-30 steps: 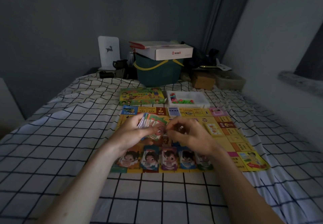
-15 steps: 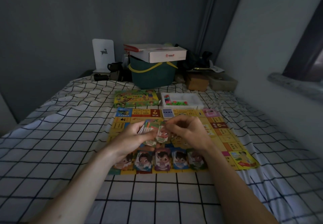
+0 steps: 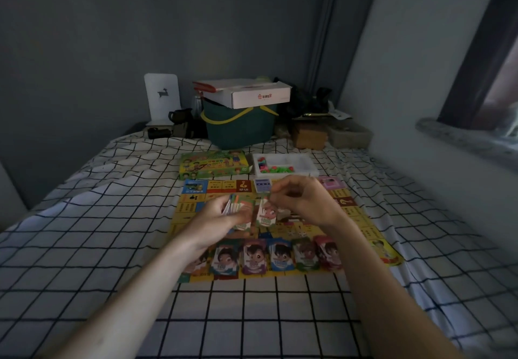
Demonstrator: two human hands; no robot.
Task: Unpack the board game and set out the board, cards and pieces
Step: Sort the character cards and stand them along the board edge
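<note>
Fingers [image 3: 276,194] pinch card [image 3: 266,214] top.

The board [image 3: 190,212] lies flat on the bed [image 3: 84,246]. A row of cards [image 3: 277,256] sits along its near edge. Behind the board, the game box [image 3: 213,164] lies left of the tray of pieces [image 3: 284,163]; a basket [image 3: 241,126] stands farther back.

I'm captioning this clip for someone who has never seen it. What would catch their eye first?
The bright yellow game board spread on the black-and-white checked bedsheet, with a row of colourful character cards along its near edge. Above it, the left hand grips a stack of cards while the right hand pinches a single pink card.
</note>
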